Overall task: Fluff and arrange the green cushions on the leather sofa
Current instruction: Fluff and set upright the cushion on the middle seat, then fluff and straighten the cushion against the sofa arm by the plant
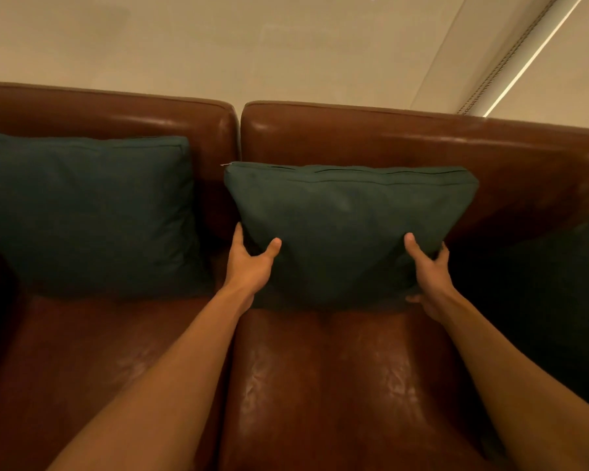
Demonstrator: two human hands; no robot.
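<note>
A dark green cushion (pixel 347 212) stands upright against the right back section of the brown leather sofa (pixel 354 385). My left hand (pixel 250 263) grips its lower left side, thumb on the front. My right hand (pixel 430 277) grips its lower right side, fingers wrapped behind the edge. A second green cushion (pixel 85 212) leans against the left back section, untouched. A third dark cushion (pixel 558 300) lies in shadow at the far right; its shape is hard to make out.
The sofa's two back sections (pixel 150 120) meet at a gap above the left hand. A pale wall (pixel 252 45) rises behind. A blind with a cord (pixel 510 52) hangs at the upper right.
</note>
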